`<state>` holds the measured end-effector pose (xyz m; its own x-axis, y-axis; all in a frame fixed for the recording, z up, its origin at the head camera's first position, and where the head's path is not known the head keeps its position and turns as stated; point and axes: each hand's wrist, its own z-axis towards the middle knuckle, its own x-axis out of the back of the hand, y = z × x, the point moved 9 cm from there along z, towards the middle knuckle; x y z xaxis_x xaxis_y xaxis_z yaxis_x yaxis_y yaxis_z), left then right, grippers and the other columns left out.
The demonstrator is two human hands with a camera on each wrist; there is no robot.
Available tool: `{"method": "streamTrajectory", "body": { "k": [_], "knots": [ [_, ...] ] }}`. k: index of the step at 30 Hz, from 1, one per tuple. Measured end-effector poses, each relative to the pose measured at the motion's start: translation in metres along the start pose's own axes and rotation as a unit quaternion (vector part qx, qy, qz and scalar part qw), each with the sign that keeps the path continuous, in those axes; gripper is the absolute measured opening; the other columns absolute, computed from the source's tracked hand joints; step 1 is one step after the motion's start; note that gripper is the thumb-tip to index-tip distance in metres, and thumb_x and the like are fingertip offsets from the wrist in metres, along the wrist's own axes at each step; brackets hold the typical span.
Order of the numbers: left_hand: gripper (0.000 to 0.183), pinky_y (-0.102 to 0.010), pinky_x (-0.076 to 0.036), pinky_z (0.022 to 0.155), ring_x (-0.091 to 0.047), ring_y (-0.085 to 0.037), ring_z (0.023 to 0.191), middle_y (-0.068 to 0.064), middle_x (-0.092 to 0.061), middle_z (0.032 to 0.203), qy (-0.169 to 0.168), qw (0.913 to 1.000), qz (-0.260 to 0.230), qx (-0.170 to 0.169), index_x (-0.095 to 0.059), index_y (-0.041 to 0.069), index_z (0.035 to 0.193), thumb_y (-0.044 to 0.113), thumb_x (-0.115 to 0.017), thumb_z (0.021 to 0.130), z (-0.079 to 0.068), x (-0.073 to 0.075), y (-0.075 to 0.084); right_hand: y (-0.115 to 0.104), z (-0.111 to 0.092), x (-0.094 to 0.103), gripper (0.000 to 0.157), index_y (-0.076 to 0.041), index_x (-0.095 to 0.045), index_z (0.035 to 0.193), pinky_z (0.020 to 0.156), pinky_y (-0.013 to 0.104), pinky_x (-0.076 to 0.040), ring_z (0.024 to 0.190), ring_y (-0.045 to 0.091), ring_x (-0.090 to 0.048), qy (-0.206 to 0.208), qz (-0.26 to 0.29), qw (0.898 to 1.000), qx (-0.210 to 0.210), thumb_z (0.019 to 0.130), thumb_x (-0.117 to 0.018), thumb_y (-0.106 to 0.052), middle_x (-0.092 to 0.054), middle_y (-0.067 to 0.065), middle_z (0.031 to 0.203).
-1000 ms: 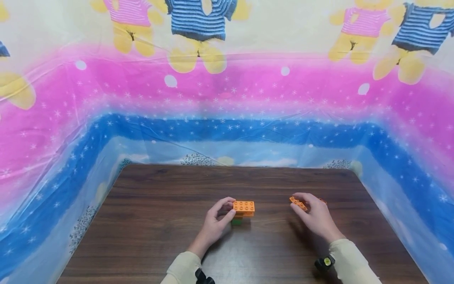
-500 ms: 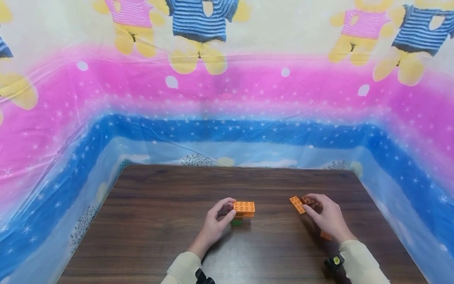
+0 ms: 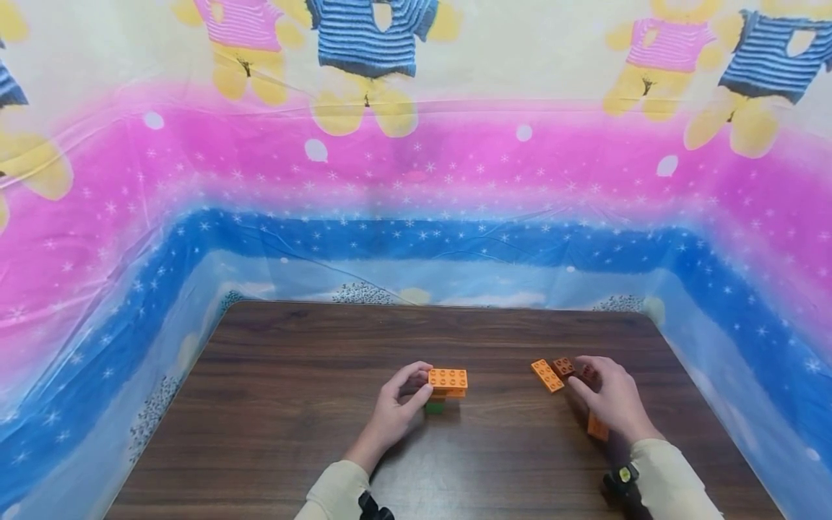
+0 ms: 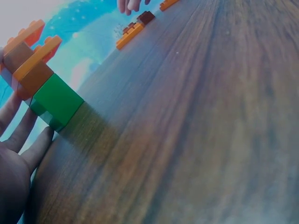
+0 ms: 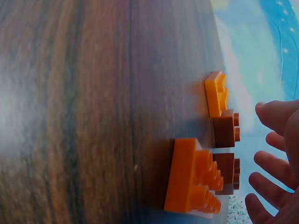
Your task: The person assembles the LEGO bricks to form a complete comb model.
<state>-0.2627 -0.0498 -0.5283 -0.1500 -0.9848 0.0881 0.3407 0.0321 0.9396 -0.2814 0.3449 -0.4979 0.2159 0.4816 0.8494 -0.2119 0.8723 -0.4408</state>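
Now the right hand (image 3: 611, 397) has left the orange plate (image 3: 547, 375).

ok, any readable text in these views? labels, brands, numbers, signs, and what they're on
None readable in any view.
Stack of bricks: no legible lettering.
Loose bricks: none legible; stud tops too small to check for embossing.
Black device on the right wrist: yellow-green round spot, too small to read.
Backdrop: printed snowflakes and striped tops, no words seen.
Tabletop: wood grain, no words seen.
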Motion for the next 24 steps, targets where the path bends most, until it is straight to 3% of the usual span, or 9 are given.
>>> {"method": "streamTrajectory", "body": {
  "k": [11,24],
  "knots": [
    [0.032,-0.034,-0.056,0.095,-0.066,-0.028,0.114,-0.01,-0.068,0.121,-0.004,1.0,-0.003,0.004,-0.066,0.016,0.135,0.014,-0.067,0.103,0.0,-0.001,0.001,0.018,0.001,-0.005,0.057,0.004,-0.055,0.144,0.107,0.074,-0.035,0.132,0.055,-0.046,-0.034,-0.013,0.998,-0.051,0.098,-0.076,-0.022,-0.053,0.033,0.143],
    [0.032,-0.033,-0.055,0.094,-0.066,-0.025,0.114,-0.007,-0.069,0.121,-0.002,1.0,0.001,0.009,-0.067,0.016,0.135,0.014,-0.068,0.103,0.0,0.0,-0.001,0.035,0.002,-0.014,0.066,0.013,-0.05,0.144,0.101,0.071,-0.043,0.123,0.056,-0.053,-0.064,-0.014,0.994,-0.083,0.098,-0.075,-0.028,-0.055,0.039,0.135]
  ]
}}
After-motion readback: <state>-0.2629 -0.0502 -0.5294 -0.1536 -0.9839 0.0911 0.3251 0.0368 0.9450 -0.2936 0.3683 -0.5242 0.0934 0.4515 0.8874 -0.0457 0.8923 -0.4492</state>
